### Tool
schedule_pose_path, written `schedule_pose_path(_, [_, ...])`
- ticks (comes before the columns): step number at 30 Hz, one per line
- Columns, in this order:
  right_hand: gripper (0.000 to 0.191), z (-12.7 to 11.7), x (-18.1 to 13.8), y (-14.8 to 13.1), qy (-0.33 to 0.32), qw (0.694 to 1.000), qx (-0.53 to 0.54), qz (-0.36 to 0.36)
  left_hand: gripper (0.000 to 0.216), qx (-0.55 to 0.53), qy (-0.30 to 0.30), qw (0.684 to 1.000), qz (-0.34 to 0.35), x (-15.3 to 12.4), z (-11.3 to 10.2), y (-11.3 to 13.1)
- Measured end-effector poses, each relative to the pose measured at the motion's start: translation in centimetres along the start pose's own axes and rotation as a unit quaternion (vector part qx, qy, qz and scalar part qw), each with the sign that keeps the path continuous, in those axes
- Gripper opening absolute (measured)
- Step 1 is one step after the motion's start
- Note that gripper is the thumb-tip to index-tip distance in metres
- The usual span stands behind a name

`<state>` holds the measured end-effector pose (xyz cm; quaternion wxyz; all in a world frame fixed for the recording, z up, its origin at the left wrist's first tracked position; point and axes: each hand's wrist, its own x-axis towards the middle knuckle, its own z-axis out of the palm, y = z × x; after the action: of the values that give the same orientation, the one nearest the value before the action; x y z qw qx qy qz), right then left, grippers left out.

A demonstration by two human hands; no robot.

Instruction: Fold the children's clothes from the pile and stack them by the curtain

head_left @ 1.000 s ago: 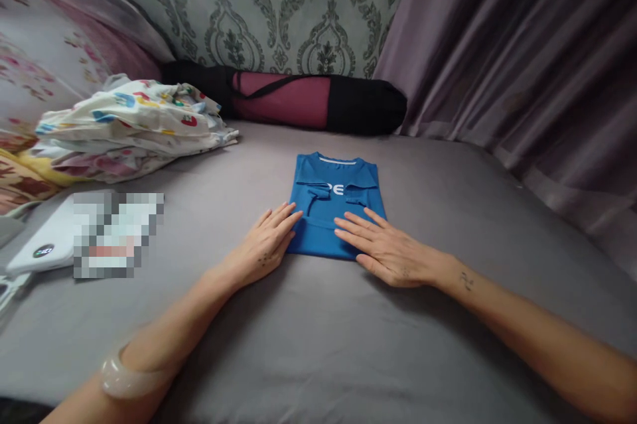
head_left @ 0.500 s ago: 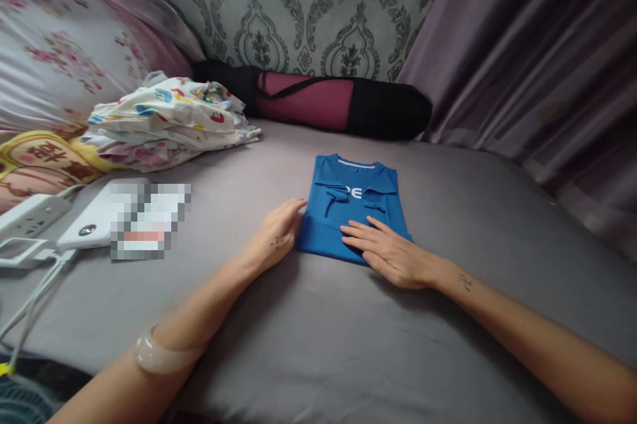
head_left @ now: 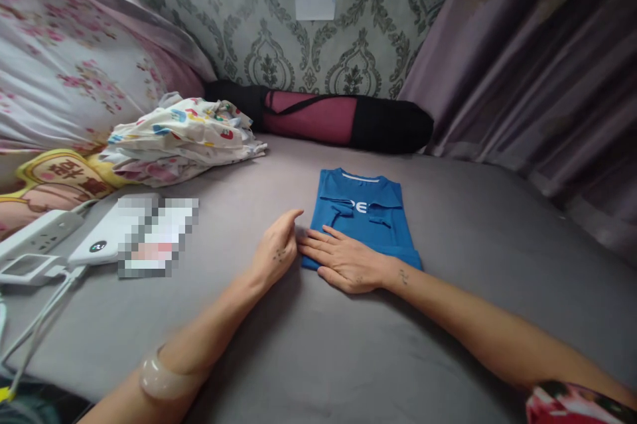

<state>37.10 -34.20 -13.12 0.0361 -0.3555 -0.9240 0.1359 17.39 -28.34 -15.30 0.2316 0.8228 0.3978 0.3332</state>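
A folded blue T-shirt (head_left: 365, 212) with white letters lies flat on the grey bed sheet (head_left: 318, 344). My right hand (head_left: 343, 261) rests palm down on its near left corner, fingers stretched out and pointing left. My left hand (head_left: 276, 248) sits on edge against the shirt's left side, fingers together and extended, touching the fingertips of my right hand. A pale bangle (head_left: 162, 377) circles my left wrist. Neither hand holds anything.
A pile of folded patterned cloth (head_left: 182, 139) lies at the back left. A rolled mat in a black bag (head_left: 328, 119) lies along the wall. A white power strip (head_left: 37, 238), a power bank (head_left: 99, 245) and cables sit at the left. Purple curtains (head_left: 537, 59) hang on the right.
My right hand slid left across the shirt's near edge to its left corner. My left hand turned onto its edge beside the shirt. The camera shifted left and up.
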Motion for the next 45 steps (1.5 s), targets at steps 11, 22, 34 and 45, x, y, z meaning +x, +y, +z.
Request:
schedule_pose_path(11, [0.053, -0.7, -4.5, -1.5, 0.095, 0.989, -0.012, 0.116, 0.034, -0.011, -0.042, 0.995, 0.091, -0.6, 0.3, 1.3])
schedule_pose_path(22, [0.056, 1.5, -12.2, -1.3, 0.09, 0.955, -0.003, 0.282, 0.049, 0.066, -0.214, 0.955, 0.196, -0.9, 0.6, 1.6])
schedule_pose_path(34, [0.062, 0.9, -12.5, -2.2, 0.14, 0.953, 0.035, 0.266, 0.023, 0.107, -0.197, 0.932, 0.285, -0.8, 0.4, 2.5])
schedule_pose_path(45, [0.059, 1.5, -12.7, -1.6, 0.169, 0.95, -0.025, 0.263, 0.024, 0.047, -0.153, 0.961, 0.226, -0.2, 1.3, 2.8])
